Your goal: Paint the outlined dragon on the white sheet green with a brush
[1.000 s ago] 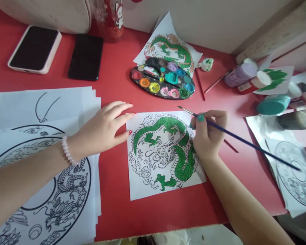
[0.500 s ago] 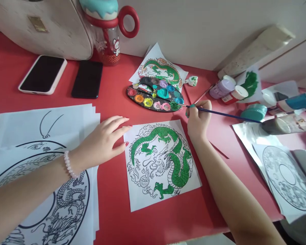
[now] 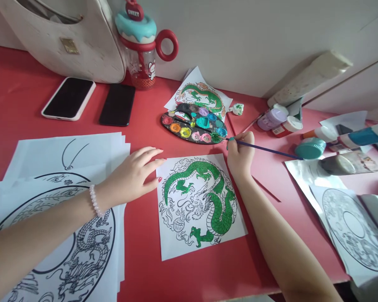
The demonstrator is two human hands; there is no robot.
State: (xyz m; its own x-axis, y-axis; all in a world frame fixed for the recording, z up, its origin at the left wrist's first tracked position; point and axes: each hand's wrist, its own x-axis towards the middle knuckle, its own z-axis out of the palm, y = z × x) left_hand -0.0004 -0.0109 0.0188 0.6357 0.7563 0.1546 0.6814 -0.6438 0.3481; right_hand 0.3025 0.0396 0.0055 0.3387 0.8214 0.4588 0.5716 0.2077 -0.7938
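Observation:
My right hand [image 3: 241, 156] pinches a dark blue paintbrush [image 3: 267, 150], its tip at the green well of the paint palette [image 3: 193, 135]. The palette holds several colours and overlaps a sheet with a green dragon [image 3: 204, 97] behind it. In front lies a dragon drawing [image 3: 189, 199]; the dragon's body and legs are painted green, while its head, flames and clouds are white. My left hand [image 3: 138, 174], fingers spread, rests flat with its fingertips at the drawing's left edge. A beaded bracelet [image 3: 96, 201] circles that wrist.
A stack of line drawings [image 3: 91, 155] lies under my left forearm. Two phones [image 3: 68, 98], a white handbag [image 3: 91, 50] and a lidded cup [image 3: 141, 63] stand at the back left. Paint jars [image 3: 272, 117], a teal lid [image 3: 310, 148] and more printed sheets [image 3: 321, 201] occupy the right.
The view has shifted, so most things appear slightly lower, those on the left also further right. The brush tip stays at the palette's green well. My left hand remains beside the drawing.

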